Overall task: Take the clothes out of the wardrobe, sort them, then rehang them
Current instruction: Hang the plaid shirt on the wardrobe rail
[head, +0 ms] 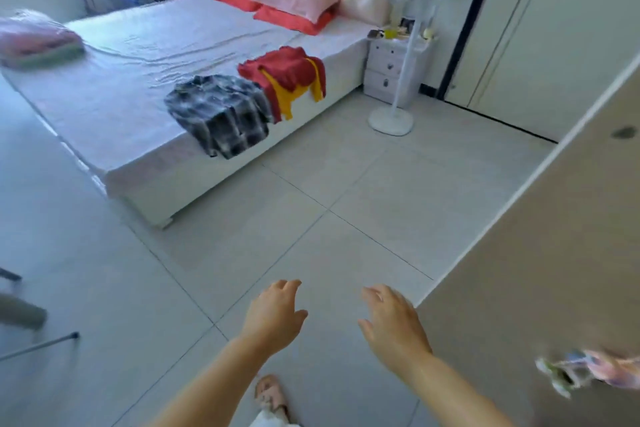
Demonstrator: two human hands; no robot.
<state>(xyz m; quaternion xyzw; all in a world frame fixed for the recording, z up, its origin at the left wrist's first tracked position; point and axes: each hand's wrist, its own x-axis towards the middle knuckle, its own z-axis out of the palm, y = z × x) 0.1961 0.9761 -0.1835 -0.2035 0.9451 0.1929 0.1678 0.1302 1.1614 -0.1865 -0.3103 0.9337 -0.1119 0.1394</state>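
Both the left hand (273, 314) and right hand (394, 319) hang loosely open, holding nothing. At eleven o'clock, the plaid shirt (218, 114) and red-and-yellow garment (287, 74) lie apart on the bed (138, 80), probably as sorted piles.

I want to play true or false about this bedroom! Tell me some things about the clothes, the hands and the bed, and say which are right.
1. Both hands are empty. True: the left hand and right hand are open over the floor, holding nothing.
2. The plaid shirt lies on the floor. False: it lies on the bed, hanging over its edge.
3. The red and yellow garment lies beside the plaid shirt. True.
4. The fan stands on the bed. False: it stands on the floor by the nightstand.
5. The pillows are at the headboard end. True.
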